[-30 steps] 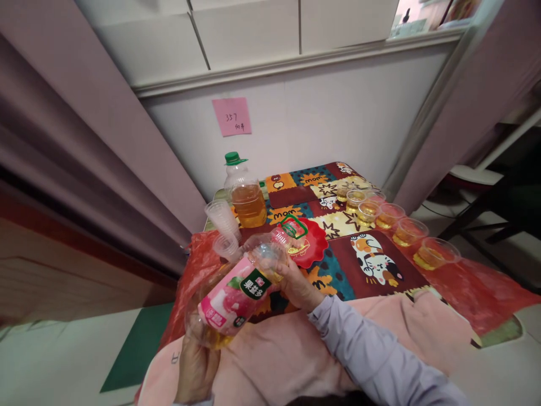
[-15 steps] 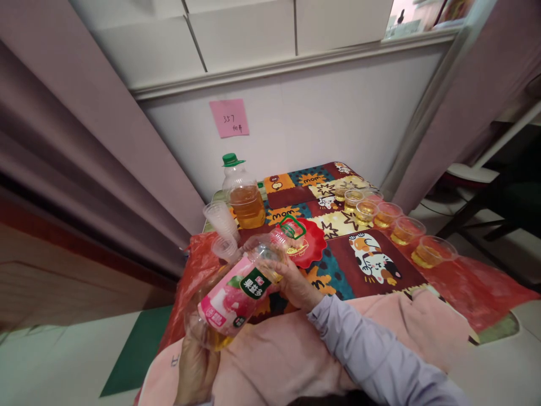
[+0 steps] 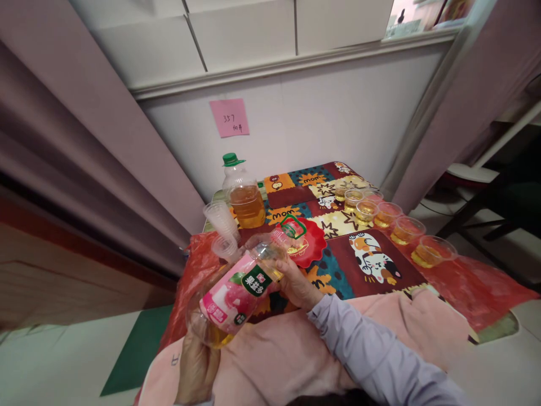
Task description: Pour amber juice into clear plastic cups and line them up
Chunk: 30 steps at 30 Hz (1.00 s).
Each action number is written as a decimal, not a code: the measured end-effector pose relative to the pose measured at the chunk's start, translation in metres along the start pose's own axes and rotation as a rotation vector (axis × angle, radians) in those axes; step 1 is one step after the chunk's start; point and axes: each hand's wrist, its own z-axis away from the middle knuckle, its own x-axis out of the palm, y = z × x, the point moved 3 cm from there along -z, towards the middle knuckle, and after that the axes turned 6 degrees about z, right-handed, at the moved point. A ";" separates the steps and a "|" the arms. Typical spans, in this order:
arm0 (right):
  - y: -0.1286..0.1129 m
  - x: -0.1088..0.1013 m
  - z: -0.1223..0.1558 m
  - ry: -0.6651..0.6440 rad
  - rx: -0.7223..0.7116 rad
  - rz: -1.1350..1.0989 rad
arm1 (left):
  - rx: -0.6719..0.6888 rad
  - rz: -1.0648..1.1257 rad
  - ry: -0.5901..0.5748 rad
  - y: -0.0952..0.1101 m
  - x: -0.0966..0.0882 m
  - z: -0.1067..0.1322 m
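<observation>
A large clear juice bottle (image 3: 236,287) with a pink label is tilted, its neck pointing to the upper right. My left hand (image 3: 198,361) is closed around its base, and my right hand (image 3: 298,285) grips it near the shoulder. Yellow liquid lies inside the bottle along its lower side. The bottle's mouth, with a green ring handle (image 3: 301,221) around the neck, is over a red scalloped plate (image 3: 316,248). A clear plastic cup seems to be at the mouth, but the bottle's neck makes it hard to make out.
Behind on the left stands a second bottle (image 3: 247,206) with a green cap, beside stacked plastic cups (image 3: 222,220). Several cups of yellow liquid (image 3: 408,230) line the right side. A patterned mat (image 3: 338,276) and pink cloth (image 3: 296,349) cover the table.
The bottle has shifted very slightly in my hands, its label turned a little. Both hands keep nearly the same place, and everything else on the table is unmoved.
</observation>
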 end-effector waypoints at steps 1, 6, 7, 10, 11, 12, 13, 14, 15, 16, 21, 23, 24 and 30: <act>-0.001 0.001 0.000 -0.004 -0.001 0.002 | 0.001 0.000 -0.001 0.000 0.000 0.000; -0.001 0.001 0.000 -0.010 -0.010 -0.008 | 0.004 0.003 0.036 -0.003 -0.008 -0.004; 0.000 0.000 0.000 0.001 -0.010 -0.012 | 0.007 0.012 0.046 -0.004 -0.010 -0.004; 0.002 -0.002 -0.001 0.016 -0.007 -0.013 | 0.004 0.044 0.070 -0.006 -0.012 -0.005; 0.002 -0.002 -0.001 0.012 -0.007 -0.010 | -0.001 0.047 0.066 -0.006 -0.011 -0.004; 0.001 -0.002 -0.002 0.005 -0.007 -0.007 | -0.007 0.045 0.058 -0.005 -0.009 -0.004; 0.001 -0.002 -0.001 -0.003 -0.008 -0.005 | -0.011 0.039 0.051 -0.005 -0.007 -0.003; 0.000 -0.001 -0.001 -0.009 -0.011 -0.004 | -0.013 0.030 0.048 -0.004 -0.005 -0.002; -0.001 -0.001 -0.001 -0.013 -0.015 -0.003 | -0.014 0.022 0.048 -0.003 -0.003 -0.002; -0.002 0.000 -0.001 -0.018 -0.017 -0.004 | -0.013 0.013 0.054 -0.002 -0.002 -0.001; 0.000 -0.003 -0.002 -0.016 -0.010 -0.011 | 0.003 -0.009 0.058 -0.002 -0.004 -0.002; 0.001 -0.003 -0.002 -0.015 -0.012 -0.005 | 0.006 -0.007 0.056 -0.004 -0.009 -0.004; 0.001 -0.003 -0.002 -0.020 -0.011 -0.001 | 0.005 -0.007 0.059 -0.005 -0.012 -0.005; -0.001 -0.002 -0.002 -0.029 -0.015 0.000 | 0.008 -0.023 0.068 -0.008 -0.021 -0.008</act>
